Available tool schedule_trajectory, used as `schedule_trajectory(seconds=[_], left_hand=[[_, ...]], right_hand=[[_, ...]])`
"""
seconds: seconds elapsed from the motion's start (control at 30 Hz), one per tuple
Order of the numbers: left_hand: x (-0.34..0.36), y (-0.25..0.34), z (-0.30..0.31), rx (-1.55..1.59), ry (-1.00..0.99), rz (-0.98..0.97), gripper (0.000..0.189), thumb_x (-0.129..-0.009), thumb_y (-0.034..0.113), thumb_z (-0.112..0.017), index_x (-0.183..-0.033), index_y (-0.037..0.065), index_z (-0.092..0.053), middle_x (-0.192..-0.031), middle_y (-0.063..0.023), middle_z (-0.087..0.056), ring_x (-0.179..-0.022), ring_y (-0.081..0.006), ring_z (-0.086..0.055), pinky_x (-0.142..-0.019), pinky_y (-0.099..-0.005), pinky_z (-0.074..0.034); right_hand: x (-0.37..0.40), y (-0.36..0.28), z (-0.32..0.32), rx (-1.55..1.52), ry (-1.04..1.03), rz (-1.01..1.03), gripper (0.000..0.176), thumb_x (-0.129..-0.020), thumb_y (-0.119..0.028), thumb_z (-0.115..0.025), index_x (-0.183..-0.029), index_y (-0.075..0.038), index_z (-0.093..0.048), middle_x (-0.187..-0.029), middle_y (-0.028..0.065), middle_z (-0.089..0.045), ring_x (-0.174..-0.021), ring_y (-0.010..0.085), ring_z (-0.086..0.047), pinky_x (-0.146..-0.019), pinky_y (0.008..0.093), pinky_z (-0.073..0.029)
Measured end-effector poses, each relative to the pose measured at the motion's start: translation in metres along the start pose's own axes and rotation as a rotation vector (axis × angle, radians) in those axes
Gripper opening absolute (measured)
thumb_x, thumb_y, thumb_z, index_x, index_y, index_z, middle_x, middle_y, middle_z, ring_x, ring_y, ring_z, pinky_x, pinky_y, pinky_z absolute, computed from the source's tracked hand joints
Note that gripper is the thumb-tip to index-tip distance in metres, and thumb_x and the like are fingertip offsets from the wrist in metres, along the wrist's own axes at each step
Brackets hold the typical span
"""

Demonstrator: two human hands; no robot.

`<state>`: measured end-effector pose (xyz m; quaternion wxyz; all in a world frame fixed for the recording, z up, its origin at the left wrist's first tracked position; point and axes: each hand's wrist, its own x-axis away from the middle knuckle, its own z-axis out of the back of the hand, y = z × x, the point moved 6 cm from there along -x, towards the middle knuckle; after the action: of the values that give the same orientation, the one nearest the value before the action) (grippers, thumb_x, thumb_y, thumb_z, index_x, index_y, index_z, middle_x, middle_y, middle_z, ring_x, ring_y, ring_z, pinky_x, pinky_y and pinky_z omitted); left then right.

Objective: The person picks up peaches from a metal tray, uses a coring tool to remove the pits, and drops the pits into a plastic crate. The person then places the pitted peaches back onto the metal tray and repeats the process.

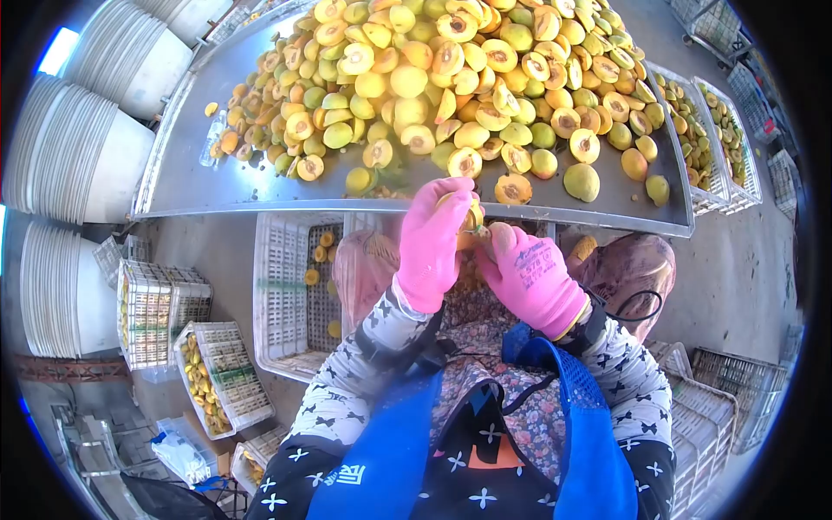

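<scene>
My left hand (431, 243), in a pink glove, is closed around a yellow-green fruit (471, 213) just past the front edge of the metal table (286, 206). My right hand (533, 276), gloved in pink too, is closed beside it, its fingertips against the fruit's lower side; whatever it grips is too small to make out. Both hands meet above my lap. Beyond them a large heap of halved and whole yellow-green fruits (416, 78) covers much of the table. A halved fruit (513, 189) lies near the edge, cut face up.
A white crate (270, 295) with a few fruits stands left of my knees. More fruit crates (230, 373) are on the floor at left. Crates of fruit (732, 143) stand right of the table. Stacked white tubs (65, 156) line the far left.
</scene>
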<state>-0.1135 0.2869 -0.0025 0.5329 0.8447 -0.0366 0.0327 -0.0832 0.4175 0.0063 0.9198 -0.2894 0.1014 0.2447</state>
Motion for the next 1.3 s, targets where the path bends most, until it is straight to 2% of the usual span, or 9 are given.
schedule_trajectory(seconds=[0.17, 0.3, 0.4, 0.47, 0.6, 0.8, 0.9, 1.03, 1.3], left_hand=[[0.002, 0.006, -0.005, 0.001, 0.039, -0.016, 0.026, -0.099, 0.018, -0.054, -0.117, -0.001, -0.056, -0.098, -0.0088, -0.064, -0.091, -0.0180, -0.063, -0.079, -0.0307, -0.053], [0.002, 0.014, -0.012, 0.119, 0.106, -0.082, 0.028, -0.102, 0.023, -0.048, -0.106, -0.003, -0.059, -0.096, -0.0089, -0.063, -0.085, -0.0163, -0.061, -0.076, -0.0279, -0.051], [0.003, 0.024, -0.014, -0.185, 0.108, -0.364, 0.040, -0.105, 0.032, -0.042, -0.098, -0.003, -0.060, -0.089, -0.0104, -0.063, -0.078, -0.0184, -0.062, -0.072, -0.0298, -0.053], [-0.001, 0.022, -0.013, -0.101, 0.070, -0.161, 0.044, -0.105, 0.036, -0.041, -0.095, -0.002, -0.061, -0.084, -0.0113, -0.064, -0.072, -0.0193, -0.062, -0.068, -0.0310, -0.054], [-0.008, 0.017, -0.006, -0.161, -0.007, 0.182, 0.050, -0.104, 0.043, -0.042, -0.092, -0.002, -0.061, -0.081, -0.0130, -0.065, -0.066, -0.0209, -0.063, -0.061, -0.0325, -0.054], [-0.005, 0.010, -0.006, -0.004, 0.051, 0.241, 0.051, -0.103, 0.045, -0.041, -0.092, -0.001, -0.062, -0.083, -0.0134, -0.066, -0.069, -0.0211, -0.066, -0.062, -0.0320, -0.055], [-0.007, 0.002, -0.005, -0.018, 0.059, 0.232, 0.050, -0.102, 0.045, -0.041, -0.093, 0.000, -0.061, -0.083, -0.0128, -0.066, -0.069, -0.0207, -0.066, -0.063, -0.0317, -0.056], [-0.011, 0.008, 0.025, -0.295, 0.068, -0.136, 0.042, -0.106, 0.034, -0.037, -0.094, 0.001, -0.060, -0.086, -0.0094, -0.067, -0.076, -0.0155, -0.064, -0.068, -0.0275, -0.053], [0.010, 0.102, 0.167, -0.484, 0.167, 0.218, 0.033, -0.099, 0.032, -0.058, -0.104, 0.001, -0.068, -0.086, -0.0045, -0.069, -0.069, -0.0103, -0.063, -0.060, -0.0230, -0.049]], right_hand=[[0.003, -0.005, -0.005, -0.440, -0.049, -0.025, 0.017, -0.085, -0.008, -0.066, -0.091, -0.005, -0.051, -0.074, 0.0159, -0.057, -0.066, 0.0381, -0.060, -0.057, 0.0427, -0.045], [0.001, -0.007, -0.010, -0.598, -0.052, -0.043, 0.016, -0.085, -0.006, -0.065, -0.090, -0.004, -0.050, -0.067, 0.0105, -0.052, -0.062, 0.0281, -0.059, -0.056, 0.0400, -0.042], [0.007, -0.008, -0.024, -0.806, -0.127, -0.180, 0.018, -0.085, -0.010, -0.066, -0.093, -0.003, -0.052, -0.067, 0.0097, -0.054, -0.061, 0.0256, -0.059, -0.055, 0.0389, -0.043], [0.006, -0.012, -0.017, -0.727, -0.075, -0.142, 0.025, -0.085, -0.016, -0.069, -0.096, -0.001, -0.054, -0.068, 0.0174, -0.059, -0.060, 0.0370, -0.061, -0.056, 0.0427, -0.047], [0.011, -0.005, -0.020, -1.039, -0.491, -0.486, 0.019, -0.091, -0.020, -0.063, -0.092, -0.002, -0.056, -0.066, 0.0025, -0.054, -0.053, 0.0109, -0.053, -0.050, 0.0303, -0.043], [0.011, -0.017, -0.012, -1.496, -0.691, -0.580, 0.012, -0.087, -0.011, -0.061, -0.090, -0.001, -0.055, -0.063, -0.0001, -0.053, -0.044, 0.0087, -0.048, -0.042, 0.0236, -0.037], [0.023, -0.008, -0.017, -1.381, -0.651, -0.608, 0.012, -0.087, -0.012, -0.063, -0.090, -0.003, -0.056, -0.065, -0.0006, -0.054, -0.046, 0.0069, -0.049, -0.042, 0.0223, -0.036], [0.042, 0.030, -0.015, -0.409, -0.299, -0.156, 0.021, -0.087, -0.021, -0.066, -0.090, -0.005, -0.053, -0.073, 0.0128, -0.061, -0.062, 0.0331, -0.063, -0.055, 0.0419, -0.048], [0.050, 0.054, -0.008, -0.355, -0.291, -0.214, 0.024, -0.083, -0.020, -0.068, -0.094, -0.005, -0.052, -0.079, 0.0187, -0.061, -0.077, 0.0403, -0.063, -0.065, 0.0481, -0.048]])
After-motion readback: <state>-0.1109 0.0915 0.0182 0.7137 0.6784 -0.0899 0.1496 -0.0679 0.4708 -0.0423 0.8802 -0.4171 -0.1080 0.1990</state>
